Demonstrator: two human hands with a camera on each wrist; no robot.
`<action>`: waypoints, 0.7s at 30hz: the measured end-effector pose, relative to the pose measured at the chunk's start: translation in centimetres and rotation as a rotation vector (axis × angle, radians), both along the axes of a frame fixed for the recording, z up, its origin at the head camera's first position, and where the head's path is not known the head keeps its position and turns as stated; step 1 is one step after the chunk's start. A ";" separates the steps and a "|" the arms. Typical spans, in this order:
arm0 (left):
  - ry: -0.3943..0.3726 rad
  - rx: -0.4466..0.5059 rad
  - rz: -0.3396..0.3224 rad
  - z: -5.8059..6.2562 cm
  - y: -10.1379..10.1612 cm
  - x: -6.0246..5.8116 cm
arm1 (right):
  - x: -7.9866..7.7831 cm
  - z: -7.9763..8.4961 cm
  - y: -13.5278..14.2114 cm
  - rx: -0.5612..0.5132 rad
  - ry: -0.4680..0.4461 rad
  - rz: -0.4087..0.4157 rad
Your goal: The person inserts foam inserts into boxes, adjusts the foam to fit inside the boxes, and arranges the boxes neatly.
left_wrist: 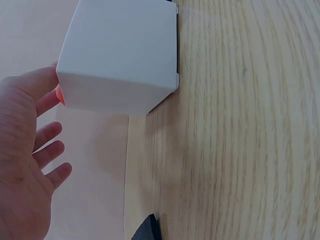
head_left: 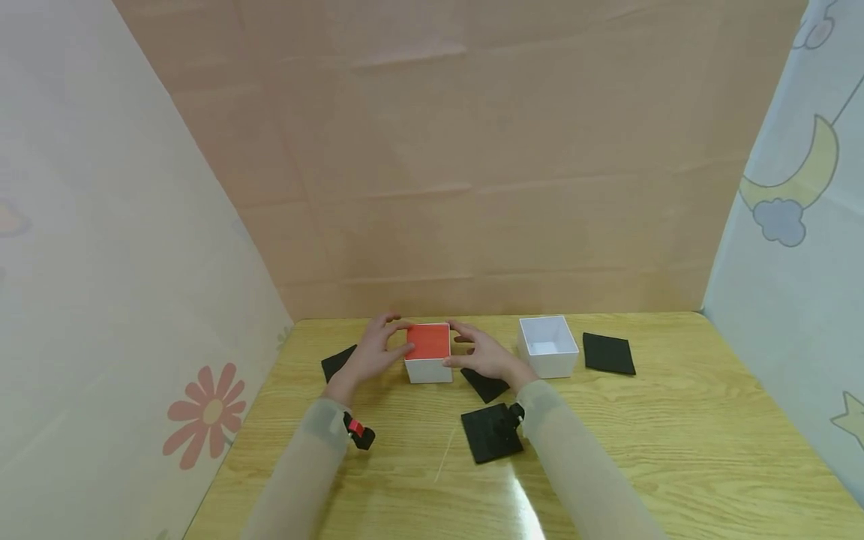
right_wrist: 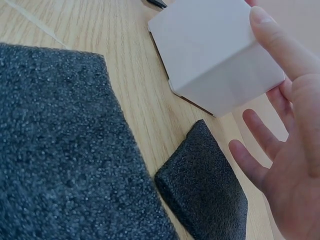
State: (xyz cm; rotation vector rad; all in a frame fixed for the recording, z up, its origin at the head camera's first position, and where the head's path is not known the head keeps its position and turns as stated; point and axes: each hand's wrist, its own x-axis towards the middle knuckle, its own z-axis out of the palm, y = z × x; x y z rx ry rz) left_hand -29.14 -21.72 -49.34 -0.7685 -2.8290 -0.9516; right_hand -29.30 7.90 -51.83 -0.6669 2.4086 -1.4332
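A white square box (head_left: 429, 370) with a flat red top (head_left: 428, 341) stands on the table between both hands. My left hand (head_left: 373, 354) holds its left side, thumb and forefinger at the upper edge; a little red shows beside the forefinger in the left wrist view. My right hand (head_left: 487, 355) holds the right side. In the right wrist view its thumb (right_wrist: 275, 35) lies along the box's upper corner, with the forefinger partly hidden behind. The other fingers of both hands stay off the box. A dark foam square (right_wrist: 210, 195) lies below the right hand.
A white box (head_left: 556, 365) with its top uncovered stands to the right, with a black foam square (head_left: 609, 353) beyond it. Another black square (head_left: 487, 439) lies nearer, by the right wrist. One more black piece (head_left: 335, 363) is partly behind the left hand. A brown-papered wall (head_left: 486, 187) closes the back.
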 end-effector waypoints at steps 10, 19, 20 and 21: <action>-0.032 -0.047 0.041 0.1 0.3 -0.1 | 0.0 0.0 0.2 0.007 -0.006 -0.005; -0.017 -0.073 0.048 0.4 0.8 -0.1 | 0.0 -0.1 0.2 0.006 -0.005 -0.002; -0.020 -0.077 0.050 0.4 0.8 0.0 | -0.1 -0.1 0.2 0.009 -0.004 -0.001; -0.023 -0.084 0.051 0.4 0.9 0.0 | -0.1 -0.1 0.2 0.011 -0.003 0.000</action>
